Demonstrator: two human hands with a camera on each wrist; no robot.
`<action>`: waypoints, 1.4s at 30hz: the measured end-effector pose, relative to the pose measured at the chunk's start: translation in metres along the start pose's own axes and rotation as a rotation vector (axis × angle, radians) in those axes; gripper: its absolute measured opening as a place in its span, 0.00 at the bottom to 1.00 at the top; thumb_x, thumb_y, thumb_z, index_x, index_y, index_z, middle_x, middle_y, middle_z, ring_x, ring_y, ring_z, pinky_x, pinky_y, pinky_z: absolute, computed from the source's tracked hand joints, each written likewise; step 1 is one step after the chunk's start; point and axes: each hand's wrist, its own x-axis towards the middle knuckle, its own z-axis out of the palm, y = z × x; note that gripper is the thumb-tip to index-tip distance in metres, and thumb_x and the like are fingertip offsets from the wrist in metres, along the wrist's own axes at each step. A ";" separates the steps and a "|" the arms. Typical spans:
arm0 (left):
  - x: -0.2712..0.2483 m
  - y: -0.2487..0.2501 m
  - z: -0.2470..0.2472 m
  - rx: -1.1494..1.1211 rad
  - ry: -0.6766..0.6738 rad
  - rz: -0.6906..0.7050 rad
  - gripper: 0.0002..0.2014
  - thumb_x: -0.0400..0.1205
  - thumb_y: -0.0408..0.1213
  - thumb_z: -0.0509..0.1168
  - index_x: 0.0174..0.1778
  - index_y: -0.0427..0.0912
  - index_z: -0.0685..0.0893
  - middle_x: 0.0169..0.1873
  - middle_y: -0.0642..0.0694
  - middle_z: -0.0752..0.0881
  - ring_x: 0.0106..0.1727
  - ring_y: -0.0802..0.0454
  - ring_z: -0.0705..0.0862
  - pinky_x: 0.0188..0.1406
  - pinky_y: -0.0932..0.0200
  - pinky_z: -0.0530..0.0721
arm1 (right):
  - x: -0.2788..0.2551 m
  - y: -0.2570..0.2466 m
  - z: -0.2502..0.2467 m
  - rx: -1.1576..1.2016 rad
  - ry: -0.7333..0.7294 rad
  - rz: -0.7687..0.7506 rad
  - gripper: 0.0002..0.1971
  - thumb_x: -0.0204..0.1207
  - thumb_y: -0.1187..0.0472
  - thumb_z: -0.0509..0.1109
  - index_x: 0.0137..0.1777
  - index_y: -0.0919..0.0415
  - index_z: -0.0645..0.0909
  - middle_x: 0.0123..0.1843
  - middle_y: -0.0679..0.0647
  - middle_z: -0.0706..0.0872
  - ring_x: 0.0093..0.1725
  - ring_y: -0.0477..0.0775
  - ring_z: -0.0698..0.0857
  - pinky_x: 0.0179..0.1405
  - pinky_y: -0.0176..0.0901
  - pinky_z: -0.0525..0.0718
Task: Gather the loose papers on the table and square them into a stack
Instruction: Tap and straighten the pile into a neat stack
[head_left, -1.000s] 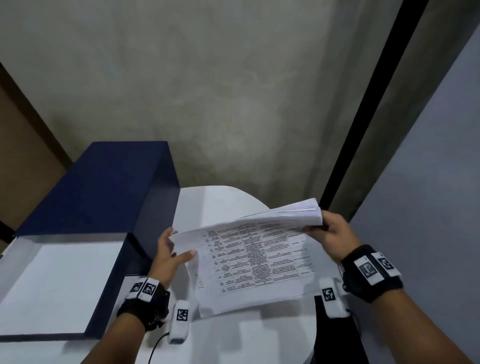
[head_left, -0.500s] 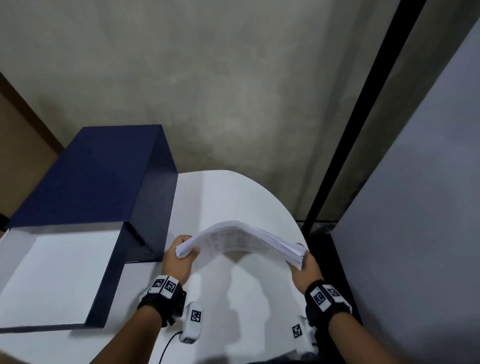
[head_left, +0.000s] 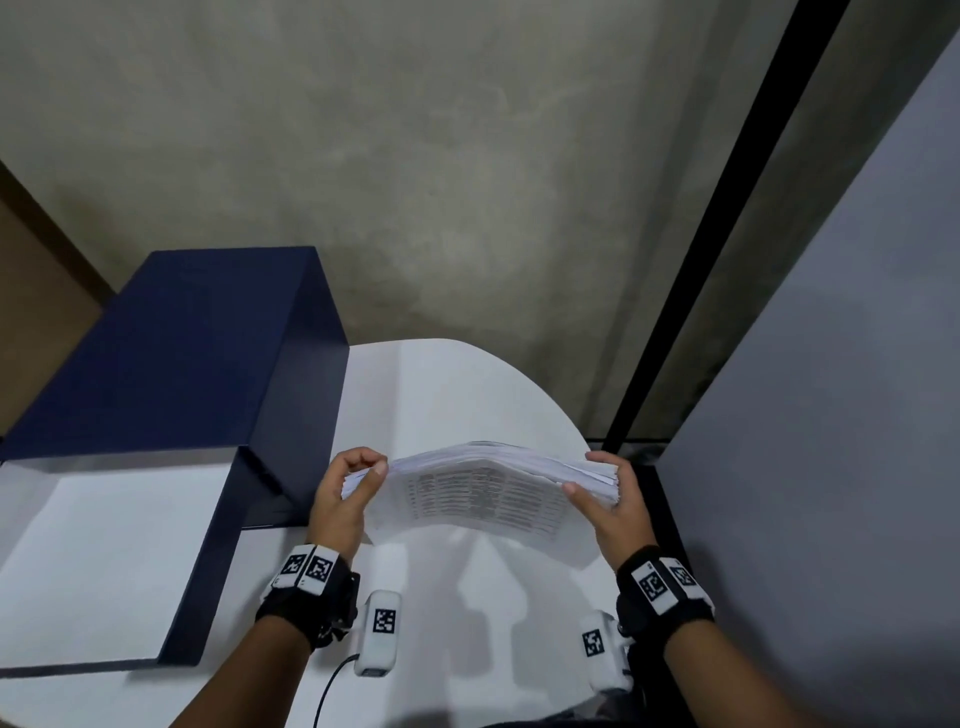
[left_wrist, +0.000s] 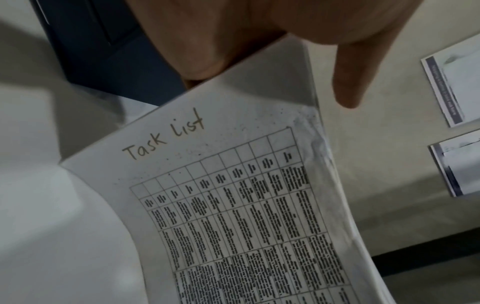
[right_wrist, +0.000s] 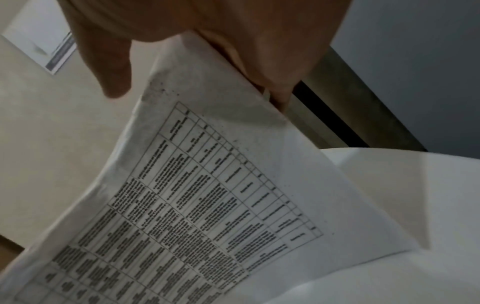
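Note:
A thick stack of white papers (head_left: 483, 493) with a printed table on its front sheet is held by its two short ends over the white table (head_left: 441, 395). My left hand (head_left: 363, 470) pinches the left end, thumb on the front and fingers curled behind. My right hand (head_left: 605, 493) grips the right end, its thumb across the printed face. The stack bows upward in the middle and its top edges are fanned unevenly. The front sheet reads "Task list" (left_wrist: 163, 137). The right wrist view shows the same printed sheet (right_wrist: 207, 195). I cannot tell whether the lower edge touches the table.
A dark blue box (head_left: 182, 364) stands open at the left with a white inner panel (head_left: 104, 545). The table's rounded far edge (head_left: 545, 384) lies beyond the papers. A grey partition (head_left: 831, 415) and a black post (head_left: 691, 260) close off the right. Posters (left_wrist: 446, 88) hang on the wall.
The stack came down from higher up and toward me. It went from lying open and loose to an arched bundle, and both hands now hold its ends.

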 end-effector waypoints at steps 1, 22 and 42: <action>0.002 0.000 0.001 0.020 0.026 -0.020 0.09 0.77 0.43 0.70 0.47 0.42 0.82 0.47 0.51 0.85 0.45 0.53 0.82 0.41 0.59 0.79 | 0.000 -0.003 0.004 0.023 0.039 -0.002 0.15 0.73 0.58 0.77 0.57 0.48 0.79 0.55 0.49 0.86 0.54 0.47 0.86 0.50 0.38 0.81; 0.007 0.004 -0.003 0.060 0.066 -0.064 0.12 0.71 0.49 0.70 0.45 0.45 0.84 0.44 0.57 0.85 0.46 0.50 0.81 0.47 0.44 0.77 | 0.007 -0.018 0.012 -0.011 0.171 -0.013 0.03 0.77 0.62 0.72 0.45 0.53 0.81 0.45 0.48 0.86 0.39 0.35 0.83 0.42 0.36 0.78; 0.013 0.037 0.013 0.607 -0.043 0.286 0.09 0.78 0.32 0.71 0.44 0.51 0.80 0.33 0.56 0.84 0.34 0.61 0.82 0.32 0.76 0.76 | 0.012 -0.065 0.022 -0.736 0.065 -0.555 0.23 0.73 0.49 0.66 0.69 0.54 0.73 0.69 0.51 0.78 0.73 0.53 0.73 0.76 0.58 0.69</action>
